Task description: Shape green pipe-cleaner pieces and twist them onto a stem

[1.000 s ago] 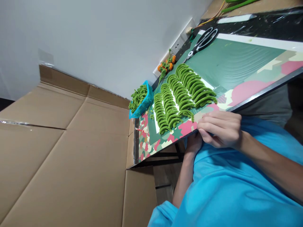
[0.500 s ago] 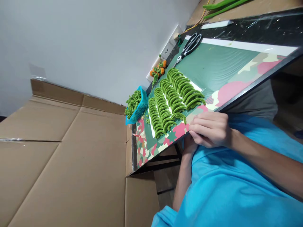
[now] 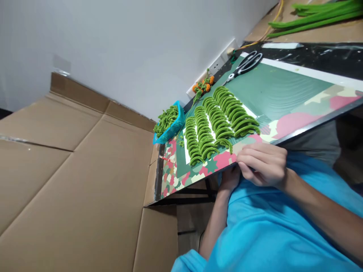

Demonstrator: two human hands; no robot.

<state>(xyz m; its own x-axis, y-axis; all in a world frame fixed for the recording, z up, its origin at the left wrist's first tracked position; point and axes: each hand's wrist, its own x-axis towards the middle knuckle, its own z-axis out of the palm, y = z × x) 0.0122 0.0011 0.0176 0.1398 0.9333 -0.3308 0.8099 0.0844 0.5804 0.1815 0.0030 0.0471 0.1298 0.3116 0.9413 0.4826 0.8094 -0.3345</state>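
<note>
My right hand (image 3: 262, 162) is at the table's near edge, its fingers bent and pressed together; whatever is in them, if anything, is hidden. My left hand (image 3: 230, 179) is just below that edge, with its fingers out of sight behind the edge and the right hand. Close to the right fingertips lies the end of a curved green fuzzy pipe-cleaner piece (image 3: 225, 142). Beyond it, several rows of curled green pipe-cleaner pieces (image 3: 218, 118) lie on a white sheet (image 3: 187, 149) over a green mat (image 3: 283, 83) with a camouflage-patterned border.
A blue basket (image 3: 177, 122) of green pieces stands at the far left corner. Orange-and-green fuzzy decorations (image 3: 202, 86) lie by the wall socket (image 3: 217, 64). Black-handled scissors (image 3: 245, 66) rest on the mat. Long green pipe cleaners (image 3: 320, 17) lie top right. Cardboard (image 3: 85, 196) spreads at left.
The camera view has shifted and tilted, so the table appears further right and more long pipe cleaners show. Both hands keep about the same place at the table edge.
</note>
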